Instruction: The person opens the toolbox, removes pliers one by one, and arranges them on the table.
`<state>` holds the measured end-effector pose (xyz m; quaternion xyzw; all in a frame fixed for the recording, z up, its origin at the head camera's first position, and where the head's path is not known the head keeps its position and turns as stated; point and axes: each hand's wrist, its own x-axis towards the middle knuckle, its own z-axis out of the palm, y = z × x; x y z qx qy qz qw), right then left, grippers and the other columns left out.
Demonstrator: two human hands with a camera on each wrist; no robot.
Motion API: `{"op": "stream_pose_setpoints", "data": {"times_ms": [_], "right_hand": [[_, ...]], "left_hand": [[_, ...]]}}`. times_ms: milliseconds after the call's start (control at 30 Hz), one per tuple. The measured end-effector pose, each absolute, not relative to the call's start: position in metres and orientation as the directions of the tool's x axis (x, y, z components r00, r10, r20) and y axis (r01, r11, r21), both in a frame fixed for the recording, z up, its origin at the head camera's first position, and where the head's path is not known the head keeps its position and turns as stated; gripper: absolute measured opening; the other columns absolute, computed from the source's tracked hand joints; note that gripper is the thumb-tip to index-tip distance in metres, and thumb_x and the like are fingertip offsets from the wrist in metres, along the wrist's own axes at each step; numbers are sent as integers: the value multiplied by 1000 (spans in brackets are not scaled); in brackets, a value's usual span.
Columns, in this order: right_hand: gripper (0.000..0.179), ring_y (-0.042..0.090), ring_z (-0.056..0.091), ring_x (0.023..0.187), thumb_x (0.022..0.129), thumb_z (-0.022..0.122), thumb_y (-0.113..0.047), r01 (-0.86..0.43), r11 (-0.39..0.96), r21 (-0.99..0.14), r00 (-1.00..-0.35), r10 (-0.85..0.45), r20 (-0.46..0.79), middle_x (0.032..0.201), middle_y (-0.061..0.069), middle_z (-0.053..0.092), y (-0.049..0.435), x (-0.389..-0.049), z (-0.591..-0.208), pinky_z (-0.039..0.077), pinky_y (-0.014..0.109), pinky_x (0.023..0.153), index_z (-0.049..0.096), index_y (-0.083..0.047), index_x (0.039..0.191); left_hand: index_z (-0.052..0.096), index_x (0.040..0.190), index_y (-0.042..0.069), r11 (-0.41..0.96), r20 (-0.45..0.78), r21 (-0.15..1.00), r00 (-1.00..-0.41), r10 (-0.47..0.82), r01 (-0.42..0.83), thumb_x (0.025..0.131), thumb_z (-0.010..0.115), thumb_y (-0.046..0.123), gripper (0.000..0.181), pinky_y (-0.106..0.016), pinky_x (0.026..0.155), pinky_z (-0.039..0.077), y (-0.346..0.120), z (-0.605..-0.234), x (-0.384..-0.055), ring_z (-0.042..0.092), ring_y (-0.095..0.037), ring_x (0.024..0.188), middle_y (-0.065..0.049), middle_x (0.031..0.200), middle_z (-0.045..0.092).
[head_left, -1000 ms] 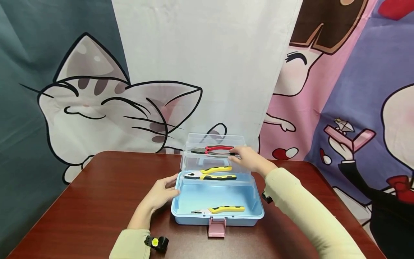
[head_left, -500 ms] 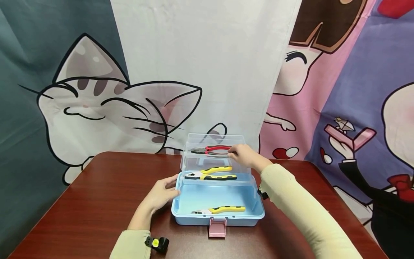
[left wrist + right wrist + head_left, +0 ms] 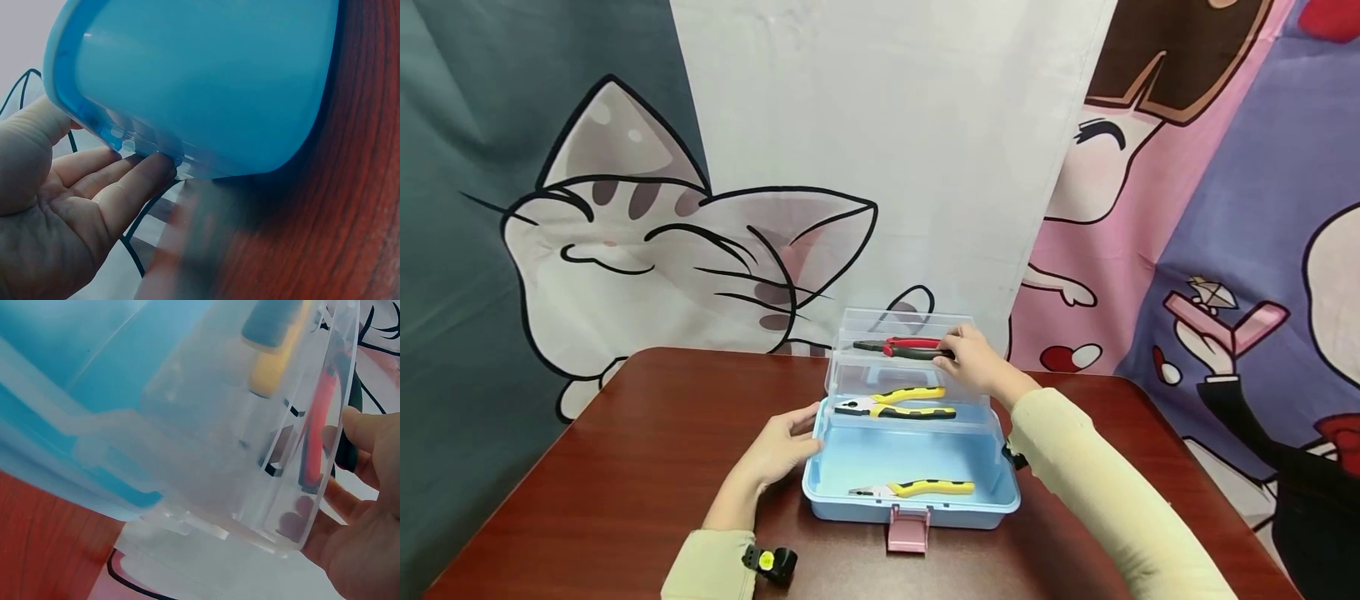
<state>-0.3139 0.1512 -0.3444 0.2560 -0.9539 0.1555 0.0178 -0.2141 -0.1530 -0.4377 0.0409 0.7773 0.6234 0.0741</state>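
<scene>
Red-and-black pliers are at the upper clear tray of a light blue toolbox. My right hand pinches the ends of their handles; in the right wrist view, the thumb presses the black handle beside the red one. Yellow-and-black pliers with a broad nose lie in the lower clear tray. Needle-nose pliers, also yellow and black, lie at the front of the box floor. My left hand holds the toolbox's left side, thumb and fingers about its edge.
A pink latch hangs from the toolbox's front. The box stands on a dark red wooden table. Behind it hangs a cartoon-printed cloth. Black wrist cameras sit at both cuffs, the left camera close to the box's front corner.
My right fingers have drawn together on the red-and-black pliers, and their handles now lie closer together and slightly raised. My left hand stays on the box. The head view has shifted slightly.
</scene>
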Motion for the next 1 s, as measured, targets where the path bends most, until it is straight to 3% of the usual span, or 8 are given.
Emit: {"op": "stream_pose_setpoints", "data": {"times_ms": [100,267,367,467,567,667,800,1000], "right_hand": [[28,37,50,114,96,56,-22,-493,814,-307,-869,-477,131,128,25,48,155,-314,-347,44,49,97,62,1,110],[26,33,54,106,95,56,-24,-493,797,-348,-868,-481,128,126,24,50,157,-313,-346,48,46,92,62,-1,105],[25,26,55,92,95,58,-27,-471,800,-372,-877,-468,105,114,18,55,157,-313,-343,49,39,80,62,-3,101],[26,20,50,75,93,59,-31,-435,806,-403,-892,-447,70,93,11,57,154,-314,-339,43,30,64,60,-5,97],[30,18,48,69,91,61,-36,-404,813,-419,-903,-427,43,81,7,57,150,-317,-337,39,28,59,59,-7,96],[36,19,52,75,89,63,-40,-394,822,-410,-907,-420,29,87,7,60,146,-321,-337,44,30,66,58,-7,102],[50,24,57,94,89,62,-43,-384,823,-418,-906,-424,-1,107,13,62,143,-323,-338,49,39,85,53,-4,119],[68,33,52,119,88,64,-43,-375,815,-442,-900,-434,-37,130,20,54,140,-323,-334,43,48,102,44,0,137]], "left_hand": [[37,143,0,222,-62,975,-986,158,-26,85,61,-1,64,-41,94,50,-152,-437,-215,51,-36,125,-23,139,47],[39,143,2,229,-75,973,-987,139,-41,84,63,0,64,-42,94,50,-152,-437,-213,52,-35,124,-22,139,49],[39,143,2,227,-76,973,-988,137,-43,84,63,-1,64,-42,93,50,-153,-436,-212,52,-35,124,-21,139,48],[38,143,0,234,-66,972,-988,141,-31,84,62,-1,64,-42,93,50,-154,-436,-212,52,-36,124,-23,139,48],[38,143,1,239,-67,971,-988,140,-32,84,62,-1,64,-42,93,50,-154,-435,-213,52,-36,124,-23,139,48],[38,143,2,232,-77,972,-988,134,-44,84,62,-1,64,-42,93,50,-154,-435,-213,51,-35,125,-21,140,48],[38,144,2,231,-77,972,-988,136,-44,84,61,-1,64,-42,94,50,-153,-436,-214,51,-35,125,-21,140,48],[37,144,1,225,-62,974,-986,155,-26,84,62,-1,65,-41,94,50,-154,-439,-215,50,-36,125,-22,140,47]]}}
